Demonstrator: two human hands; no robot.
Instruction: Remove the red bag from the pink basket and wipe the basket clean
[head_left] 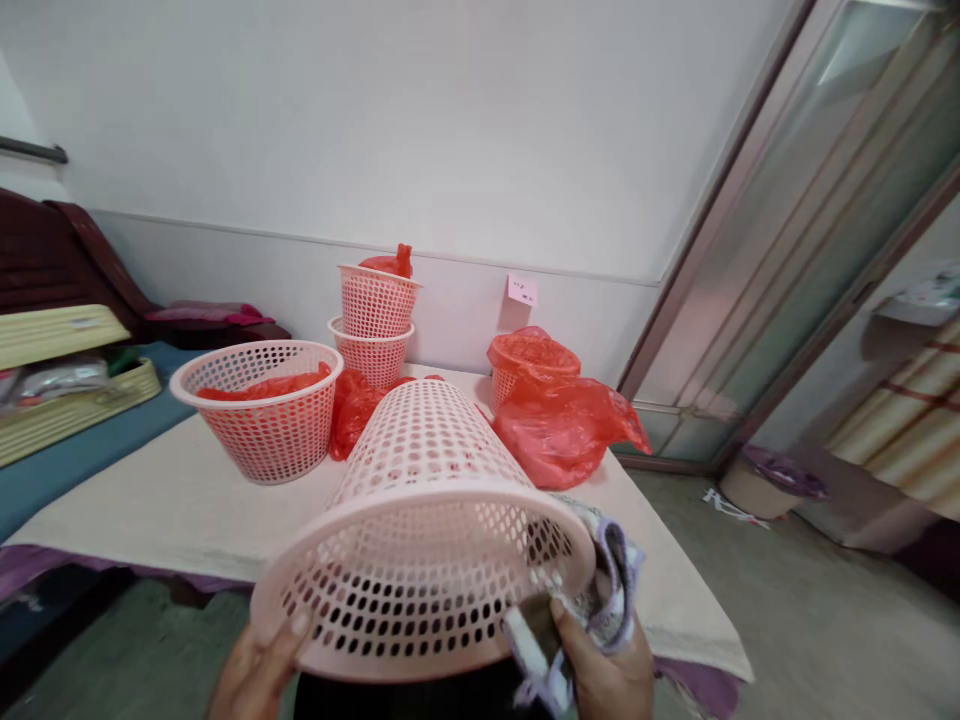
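Observation:
A pale pink plastic basket (442, 430) with a holed wall is tilted on its side, its wide mouth facing me. At the lower left of its rim, my left hand (259, 665) grips with the thumb inside the mouth. My right hand (604, 660) is closed on a white and purple-edged cloth (616, 580) at the right side of the rim. Part of the cloth lies over the rim and into the mouth. The basket's far end points toward the wall, above the table (180, 480).
Left on the table stands another pink basket (285, 420) with a red bag inside. Two stacked baskets (375, 310) stand behind. Red plastic bags (562, 420) cover a basket at the right. A yellow case (75, 380) lies far left; a bin (772, 485) stands on the floor.

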